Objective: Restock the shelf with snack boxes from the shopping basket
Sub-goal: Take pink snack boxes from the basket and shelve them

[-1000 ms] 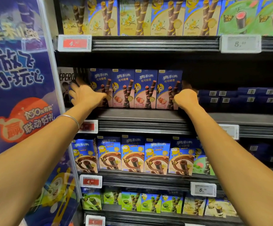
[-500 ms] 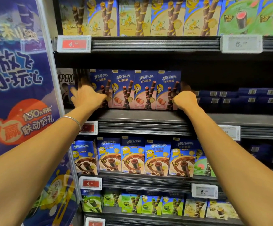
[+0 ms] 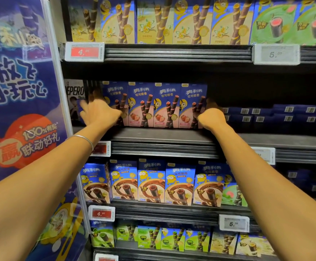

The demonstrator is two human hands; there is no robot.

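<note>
four blue-and-pink cardboard snack boxes [image 3: 154,105] stand on black metal shelf [image 3: 162,136]; left hand [image 3: 100,113] spread against row, right hand [image 3: 212,117] curled round end box. shelf space left; basket unseen.

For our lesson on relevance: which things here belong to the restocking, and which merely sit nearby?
Job: strawberry boxes, left hand, right hand, middle shelf.
Bystanders: chocolate boxes, vanilla boxes, price tags, blue banner.
</note>
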